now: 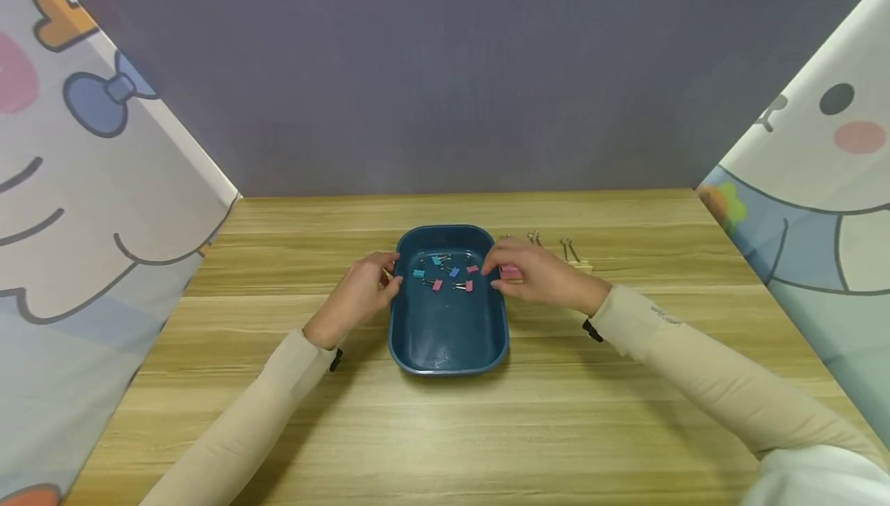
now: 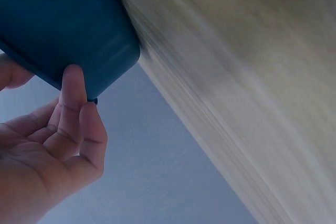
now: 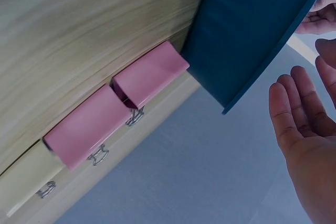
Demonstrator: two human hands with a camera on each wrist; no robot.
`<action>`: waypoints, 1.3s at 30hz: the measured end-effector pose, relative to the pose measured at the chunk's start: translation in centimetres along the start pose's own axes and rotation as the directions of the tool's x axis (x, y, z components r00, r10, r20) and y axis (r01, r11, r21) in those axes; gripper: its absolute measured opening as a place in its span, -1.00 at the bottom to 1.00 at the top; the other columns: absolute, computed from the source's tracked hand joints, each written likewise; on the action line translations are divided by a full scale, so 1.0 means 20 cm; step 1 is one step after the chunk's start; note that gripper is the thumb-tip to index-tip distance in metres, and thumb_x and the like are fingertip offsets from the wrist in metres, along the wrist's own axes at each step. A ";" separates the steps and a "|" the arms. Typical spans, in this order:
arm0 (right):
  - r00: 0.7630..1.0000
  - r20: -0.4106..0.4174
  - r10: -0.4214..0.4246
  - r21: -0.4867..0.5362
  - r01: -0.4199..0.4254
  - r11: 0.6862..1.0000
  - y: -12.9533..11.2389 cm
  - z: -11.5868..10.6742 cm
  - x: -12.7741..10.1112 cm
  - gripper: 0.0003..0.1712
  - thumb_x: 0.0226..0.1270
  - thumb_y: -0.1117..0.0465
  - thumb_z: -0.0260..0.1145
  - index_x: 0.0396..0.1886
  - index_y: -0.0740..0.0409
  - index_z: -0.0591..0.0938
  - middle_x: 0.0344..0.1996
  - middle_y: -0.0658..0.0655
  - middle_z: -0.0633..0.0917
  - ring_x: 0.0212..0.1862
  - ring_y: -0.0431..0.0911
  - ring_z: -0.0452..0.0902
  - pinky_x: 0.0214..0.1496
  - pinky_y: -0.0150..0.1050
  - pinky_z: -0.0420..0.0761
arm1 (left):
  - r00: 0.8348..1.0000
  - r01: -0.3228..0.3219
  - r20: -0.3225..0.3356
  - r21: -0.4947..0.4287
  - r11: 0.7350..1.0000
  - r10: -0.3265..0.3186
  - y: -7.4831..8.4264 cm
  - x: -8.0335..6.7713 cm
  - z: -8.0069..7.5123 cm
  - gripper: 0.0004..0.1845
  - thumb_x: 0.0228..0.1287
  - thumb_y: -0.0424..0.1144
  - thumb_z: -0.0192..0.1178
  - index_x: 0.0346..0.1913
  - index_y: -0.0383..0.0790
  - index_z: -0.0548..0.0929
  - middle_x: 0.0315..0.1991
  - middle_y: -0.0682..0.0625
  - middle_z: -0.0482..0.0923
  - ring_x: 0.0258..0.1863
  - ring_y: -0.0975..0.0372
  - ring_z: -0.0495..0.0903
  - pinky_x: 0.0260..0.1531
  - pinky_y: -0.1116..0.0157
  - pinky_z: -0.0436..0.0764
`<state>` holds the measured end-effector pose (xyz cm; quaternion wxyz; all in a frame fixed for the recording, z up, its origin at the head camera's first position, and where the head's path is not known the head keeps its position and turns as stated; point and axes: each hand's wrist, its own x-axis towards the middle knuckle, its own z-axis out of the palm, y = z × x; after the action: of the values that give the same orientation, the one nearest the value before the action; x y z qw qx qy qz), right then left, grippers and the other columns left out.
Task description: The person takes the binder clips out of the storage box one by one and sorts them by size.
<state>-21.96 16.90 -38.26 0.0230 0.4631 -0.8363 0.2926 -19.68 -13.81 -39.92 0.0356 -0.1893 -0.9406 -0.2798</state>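
Steadying the blue tray at mid-table, the left hand touches its left rim with relaxed fingers; the right hand, fingers loosely spread, hovers over pink binder clips beside the right rim, likely before pinching one.

table: light wood, grain running side to side | back wall: plain grey-purple | left screen: white cloth, cartoon print with blue bow and orange shape | right screen: white and pale blue cartoon print, pink cheek spot
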 end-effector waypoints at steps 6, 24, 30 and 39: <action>1.000 0.020 -0.004 -0.024 0.004 1.000 0.00 0.02 0.02 -0.77 0.16 0.32 0.38 -0.18 0.01 0.63 -0.16 -0.09 0.57 -0.07 -0.17 0.45 -0.06 -0.21 0.52 | 1.000 0.006 0.002 0.004 1.000 -0.006 0.01 0.01 0.00 -0.56 0.19 -0.40 0.24 0.13 -0.50 0.48 -0.23 -0.18 0.55 -0.41 0.20 0.57 -0.53 0.39 0.56; 0.988 0.146 0.042 -0.012 -0.041 0.999 0.03 0.08 0.12 -0.83 0.21 0.31 0.34 -0.18 0.09 0.66 -0.20 -0.03 0.56 -0.08 0.00 0.47 -0.01 -0.17 0.47 | 1.000 0.003 0.000 0.006 1.000 -0.003 0.00 0.01 0.00 -0.56 0.21 -0.39 0.23 0.13 -0.50 0.48 -0.25 -0.15 0.54 -0.42 0.20 0.55 -0.52 0.38 0.56; 0.987 0.154 0.039 -0.029 -0.035 0.999 0.06 0.09 0.14 -0.83 0.19 0.34 0.35 -0.21 0.11 0.67 -0.23 0.04 0.58 -0.12 0.01 0.47 -0.05 -0.15 0.48 | 1.000 0.008 -0.002 0.004 1.000 -0.008 0.01 0.01 0.00 -0.56 0.20 -0.38 0.24 0.13 -0.49 0.49 -0.26 -0.13 0.53 -0.41 0.20 0.55 -0.52 0.38 0.55; 0.978 0.195 0.075 -0.048 -0.067 0.997 0.06 0.12 0.17 -0.81 0.17 0.37 0.35 -0.20 0.12 0.68 -0.25 -0.08 0.55 -0.11 -0.12 0.41 -0.02 -0.11 0.44 | 1.000 -0.007 -0.007 0.002 1.000 0.007 0.02 0.01 0.00 -0.56 0.20 -0.39 0.24 0.13 -0.51 0.49 -0.25 -0.14 0.53 -0.42 0.20 0.55 -0.53 0.38 0.55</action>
<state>-24.20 13.63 -39.71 -0.0605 0.4591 -0.8562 0.2290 -19.69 -13.48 -39.74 0.0398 -0.1915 -0.9400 -0.2795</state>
